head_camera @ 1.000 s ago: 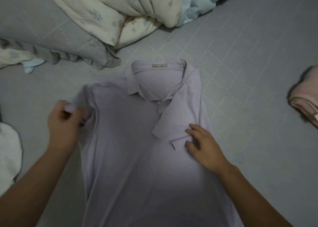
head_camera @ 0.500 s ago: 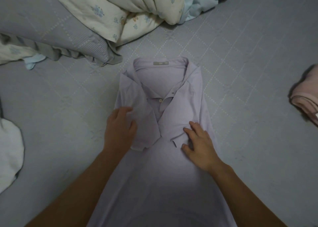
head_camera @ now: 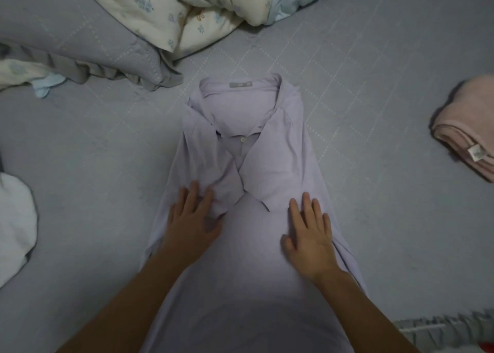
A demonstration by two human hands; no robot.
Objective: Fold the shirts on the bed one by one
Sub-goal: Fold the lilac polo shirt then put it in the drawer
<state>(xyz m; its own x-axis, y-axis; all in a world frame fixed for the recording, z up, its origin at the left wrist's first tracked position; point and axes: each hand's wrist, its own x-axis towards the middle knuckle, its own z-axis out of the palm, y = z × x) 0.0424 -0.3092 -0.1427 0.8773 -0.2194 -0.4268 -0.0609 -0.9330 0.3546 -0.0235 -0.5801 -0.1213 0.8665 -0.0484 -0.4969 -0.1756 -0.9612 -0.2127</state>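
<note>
Lilac polo shirt [head_camera: 248, 267] centre, sleeves folded in; our left hand [head_camera: 191, 224] and right hand [head_camera: 310, 235] pressed flat, fingers spread. Folded pink garment [head_camera: 465, 128] at 3 o'clock.

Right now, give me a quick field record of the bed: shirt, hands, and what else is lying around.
shirt: lilac polo shirt, collar away from the person, both sleeves folded inward
left hand: left hand flat, open, on the left folded sleeve
right hand: right hand flat, open, on the shirt's right side
far right: folded pink garment
far left: white cloth
top: floral quilt, grey pillow
</note>
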